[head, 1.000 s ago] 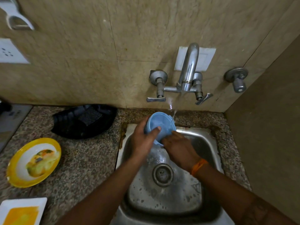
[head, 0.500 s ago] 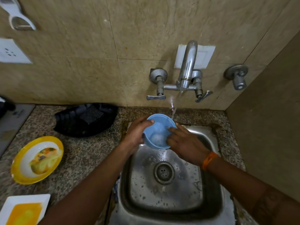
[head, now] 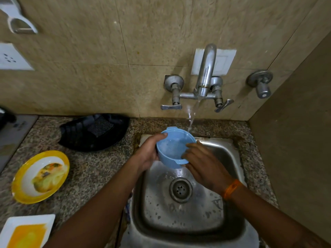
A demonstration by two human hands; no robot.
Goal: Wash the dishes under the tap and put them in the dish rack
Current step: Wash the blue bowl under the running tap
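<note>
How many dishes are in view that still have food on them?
2, both on the counter left of the sink: the round yellow-rimmed plate and the white square plate at the bottom-left corner, partly cut off. More may lie outside the frame.

The sink (head: 231,158) is brushed steel, wet and spotted; the tap (head: 206,72) is duller metal (a little tarnished). The blue bowl (head: 172,149) looks like smooth matt plastic. The worktop (head: 93,169) is speckled, grainy stone, and the wall (head: 86,68) is glossy beige tile.

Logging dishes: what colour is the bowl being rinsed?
Light blue bowl, head view.
</note>
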